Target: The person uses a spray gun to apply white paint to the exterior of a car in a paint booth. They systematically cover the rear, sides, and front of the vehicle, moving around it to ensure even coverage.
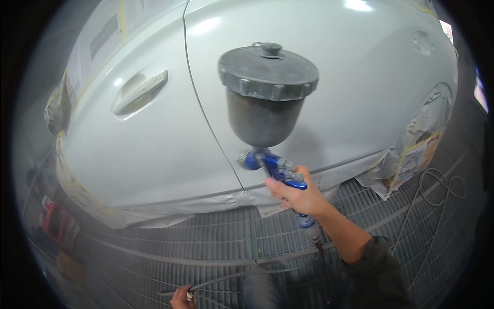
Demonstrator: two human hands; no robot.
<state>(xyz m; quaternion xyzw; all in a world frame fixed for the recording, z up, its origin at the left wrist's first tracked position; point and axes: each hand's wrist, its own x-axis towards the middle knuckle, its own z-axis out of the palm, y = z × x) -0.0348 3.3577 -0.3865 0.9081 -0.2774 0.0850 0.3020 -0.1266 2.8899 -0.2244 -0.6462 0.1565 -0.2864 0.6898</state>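
Note:
My right hand [298,193] is wrapped round the handle of a blue spray gun [275,167]. On top of the gun stands a dark paint cup [265,121] with a grey ribbed lid [267,72], slightly tilted. Below the handle, a hose fitting [310,229] hangs down. The gun is in front of a pale, glossy car side [355,87], its nozzle turned toward the left. Low in the view, my left hand [182,297] is closed on a grey air hose [221,279]; a small whitish thing shows at its fingers, too small to name.
A door handle [141,92] juts from the panel on the left. Masking paper [419,154] and taped sheeting [185,219] edge the car. A thin looped line [435,188] lies on the grated floor [206,242]. Red equipment [57,224] stands at the far left.

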